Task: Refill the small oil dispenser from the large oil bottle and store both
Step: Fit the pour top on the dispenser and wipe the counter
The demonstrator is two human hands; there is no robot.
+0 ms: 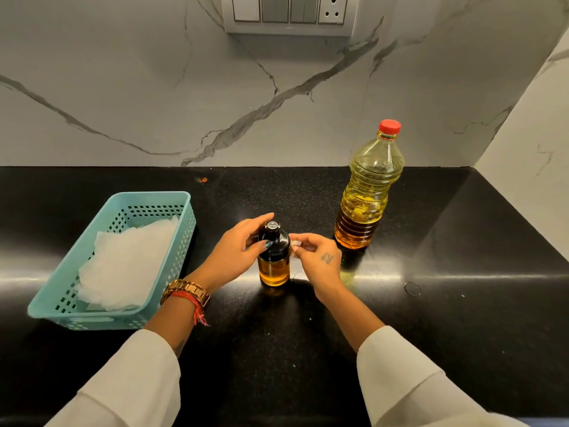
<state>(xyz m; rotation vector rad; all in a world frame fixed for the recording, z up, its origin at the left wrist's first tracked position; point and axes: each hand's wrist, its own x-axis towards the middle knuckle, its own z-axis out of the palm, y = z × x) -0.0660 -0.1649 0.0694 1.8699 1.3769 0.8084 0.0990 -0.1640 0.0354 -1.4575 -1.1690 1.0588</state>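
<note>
While my left hand (237,252) curls round the black cap of the small oil dispenser (274,257), my right hand (317,257) pinches something pale, unidentifiable, against its other side. The dispenser stands upright mid-counter (431,303), amber oil low. The large oil bottle (368,192), red-capped and upright, stands nearer my right hand, toward the back edge.

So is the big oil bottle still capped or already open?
Capped. The large oil bottle stands upright on the counter with its red cap on; neither hand touches it.
</note>
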